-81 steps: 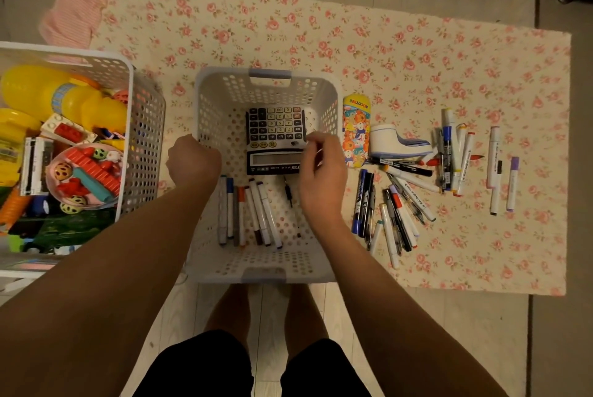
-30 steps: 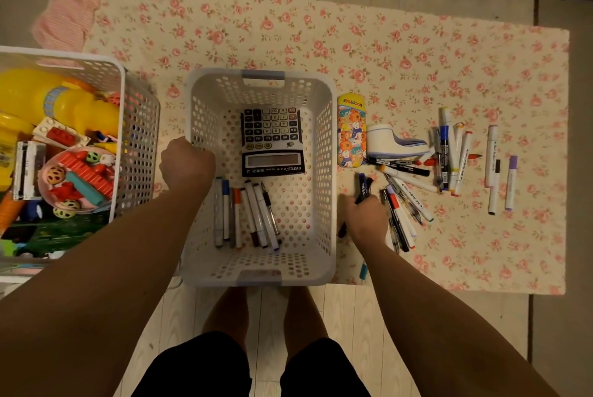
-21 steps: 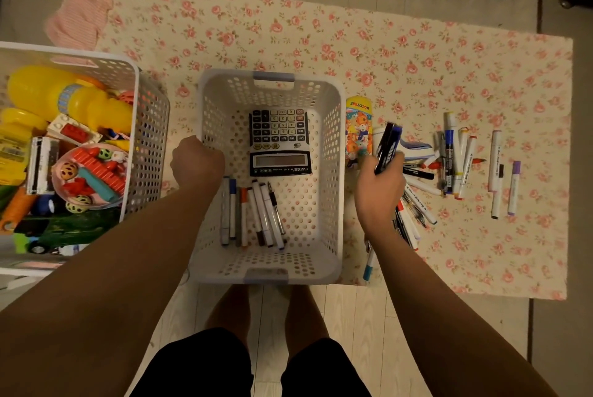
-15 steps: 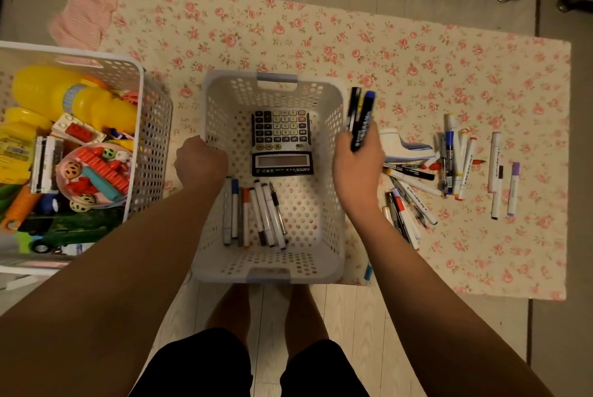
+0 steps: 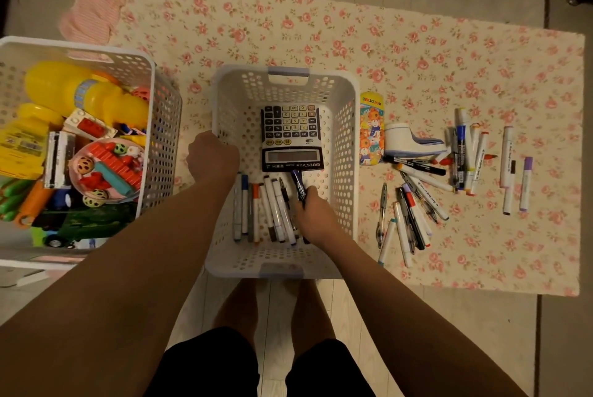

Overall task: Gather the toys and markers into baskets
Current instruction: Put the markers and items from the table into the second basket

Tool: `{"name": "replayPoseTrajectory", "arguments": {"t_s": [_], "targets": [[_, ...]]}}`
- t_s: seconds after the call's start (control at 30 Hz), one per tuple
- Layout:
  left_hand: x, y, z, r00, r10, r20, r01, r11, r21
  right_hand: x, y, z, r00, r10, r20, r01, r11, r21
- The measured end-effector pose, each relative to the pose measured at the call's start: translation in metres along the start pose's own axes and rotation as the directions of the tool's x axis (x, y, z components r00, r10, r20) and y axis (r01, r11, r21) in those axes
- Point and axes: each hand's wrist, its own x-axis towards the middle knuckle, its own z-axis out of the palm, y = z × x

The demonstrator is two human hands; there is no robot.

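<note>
A white perforated basket stands in front of me on the flowered cloth. Inside lie a calculator and a row of markers. My right hand is down inside the basket, closed on dark blue markers whose tips point toward the calculator. My left hand grips the basket's left rim. More loose markers lie on the cloth to the right, with another group farther right. A second white basket at the left holds toys.
A colourful pencil case and a white boot-shaped object lie just right of the centre basket. A pink cloth lies at the far left corner. My bare feet stand at the near edge of the cloth.
My right hand picked up dark markers from the pile on the right, lifted them over the rim and lowered them into the centre basket. My left hand stayed on the rim.
</note>
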Motion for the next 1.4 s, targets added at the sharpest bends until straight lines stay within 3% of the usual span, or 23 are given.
{"name": "replayPoseTrajectory", "arguments": {"t_s": [0.17, 0.4, 0.5, 0.57, 0.63, 0.73, 0.83, 0.93, 1.0, 1.07, 1.13, 1.27, 1.4], "targets": [[-0.002, 0.001, 0.000, 1.000, -0.023, 0.019, 0.023, 1.000, 0.018, 0.005, 0.011, 0.012, 0.995, 0.097, 0.034, -0.097, 0.995, 0.003], [-0.007, 0.003, 0.004, 0.995, -0.097, 0.031, 0.097, 0.995, -0.001, 0.012, 0.016, 0.015, 0.979, 0.190, -0.077, -0.185, 0.980, 0.070], [-0.007, 0.008, 0.005, 0.987, -0.157, 0.039, 0.158, 0.987, -0.023, 0.008, 0.010, 0.008, 0.977, 0.156, -0.148, -0.156, 0.988, 0.011], [-0.007, 0.012, 0.006, 0.978, -0.203, 0.044, 0.205, 0.978, -0.046, 0.003, 0.001, -0.003, 0.971, 0.040, -0.236, -0.058, 0.996, -0.070], [-0.007, 0.018, 0.008, 0.970, -0.240, 0.043, 0.242, 0.968, -0.058, -0.005, -0.012, -0.019, 0.913, -0.133, -0.385, 0.110, 0.991, -0.081], [-0.011, 0.025, 0.011, 0.956, -0.288, 0.050, 0.291, 0.954, -0.073, -0.016, -0.028, -0.050, 0.741, -0.301, -0.601, 0.348, 0.937, -0.040], [-0.017, 0.032, 0.015, 0.952, -0.304, 0.038, 0.306, 0.947, -0.094, -0.019, -0.028, -0.087, 0.621, -0.260, -0.739, 0.417, 0.908, 0.032], [-0.020, 0.032, 0.016, 0.957, -0.289, 0.028, 0.290, 0.953, -0.084, -0.006, -0.004, -0.118, 0.570, -0.075, -0.818, 0.309, 0.942, 0.129], [-0.022, 0.028, 0.015, 0.969, -0.246, 0.029, 0.247, 0.966, -0.070, 0.006, 0.026, -0.129, 0.627, 0.072, -0.776, 0.095, 0.981, 0.169], [-0.023, 0.023, 0.016, 0.978, -0.206, 0.015, 0.207, 0.976, -0.074, 0.014, 0.057, -0.130, 0.757, 0.202, -0.621, -0.169, 0.979, 0.113], [-0.024, 0.022, 0.016, 0.981, -0.194, -0.001, 0.193, 0.978, -0.080, 0.016, 0.082, -0.121, 0.843, 0.276, -0.461, -0.310, 0.951, 0.001], [-0.025, 0.024, 0.014, 0.978, -0.206, 0.006, 0.206, 0.974, -0.095, 0.015, 0.103, -0.102, 0.911, 0.283, -0.299, -0.334, 0.932, -0.136], [-0.024, 0.024, 0.014, 0.978, -0.208, 0.011, 0.208, 0.973, -0.098, 0.011, 0.106, -0.090, 0.899, 0.306, -0.315, -0.359, 0.924, -0.129]]}}
